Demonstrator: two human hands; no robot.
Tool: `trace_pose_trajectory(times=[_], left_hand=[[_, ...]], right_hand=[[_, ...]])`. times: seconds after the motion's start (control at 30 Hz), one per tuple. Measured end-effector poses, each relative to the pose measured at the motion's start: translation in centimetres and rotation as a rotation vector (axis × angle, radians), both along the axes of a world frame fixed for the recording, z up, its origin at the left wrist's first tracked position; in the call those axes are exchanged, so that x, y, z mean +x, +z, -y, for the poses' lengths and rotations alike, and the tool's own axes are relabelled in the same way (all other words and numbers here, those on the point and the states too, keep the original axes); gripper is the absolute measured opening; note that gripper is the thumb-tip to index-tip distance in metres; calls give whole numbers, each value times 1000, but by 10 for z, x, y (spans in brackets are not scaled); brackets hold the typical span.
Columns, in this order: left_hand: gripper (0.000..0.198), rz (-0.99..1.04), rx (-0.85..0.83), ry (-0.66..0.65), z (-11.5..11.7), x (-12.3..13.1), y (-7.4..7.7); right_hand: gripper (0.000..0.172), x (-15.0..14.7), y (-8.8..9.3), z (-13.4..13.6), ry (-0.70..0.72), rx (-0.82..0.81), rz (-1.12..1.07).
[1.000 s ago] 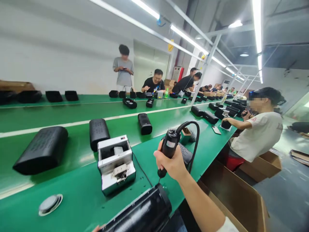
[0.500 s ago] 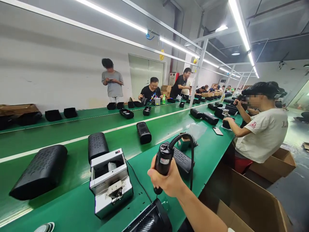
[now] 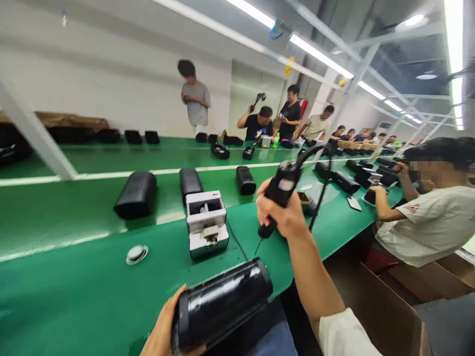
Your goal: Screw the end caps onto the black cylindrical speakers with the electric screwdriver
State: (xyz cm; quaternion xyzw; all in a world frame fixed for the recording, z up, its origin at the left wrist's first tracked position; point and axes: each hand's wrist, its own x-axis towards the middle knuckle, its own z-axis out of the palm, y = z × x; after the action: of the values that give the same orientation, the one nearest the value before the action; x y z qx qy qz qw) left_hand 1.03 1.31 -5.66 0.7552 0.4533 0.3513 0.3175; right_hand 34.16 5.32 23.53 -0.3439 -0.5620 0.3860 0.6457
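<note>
- I note the right hand (image 3: 285, 217) fisted round the driver (image 3: 280, 190), right of the feeder (image 3: 206, 222).
- Left hand (image 3: 163, 326) clasps the speaker (image 3: 222, 301), nearer than the feeder.
- Green belt (image 3: 74, 287) under the feeder; strip lights (image 3: 319, 54) overhead.

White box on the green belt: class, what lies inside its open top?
Inside the white box, a small pale part sits in shadow. The box's walls and blur hide the bottom and what that part is.
</note>
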Motion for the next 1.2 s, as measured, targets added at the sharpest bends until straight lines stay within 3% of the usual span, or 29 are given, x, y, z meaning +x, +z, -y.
trace_pose_trajectory(times=[0.1,0.2,0.47,0.7,0.93,1.03,1.2], left_hand=[[100,-2,-83,-47,14,8,26],[110,27,-114,-58,13,12,40],[115,61,-113,-87,16,13,42],[114,55,-128,-101,15,12,48],[117,71,-97,-104,14,14,50],[117,70,-94,-103,12,14,49],[105,43,-89,-93,13,13,43]], right_hand=[[25,-24,16,-13,-44,234,-48],[20,-54,13,-39,-57,357,-79],[35,-98,-14,-84,-190,349,5],[39,-107,-23,-96,-291,253,63],[42,-105,-28,-104,-303,309,68],[42,-99,-27,-109,-229,338,64],[49,-88,-13,-100,206,160,283]])
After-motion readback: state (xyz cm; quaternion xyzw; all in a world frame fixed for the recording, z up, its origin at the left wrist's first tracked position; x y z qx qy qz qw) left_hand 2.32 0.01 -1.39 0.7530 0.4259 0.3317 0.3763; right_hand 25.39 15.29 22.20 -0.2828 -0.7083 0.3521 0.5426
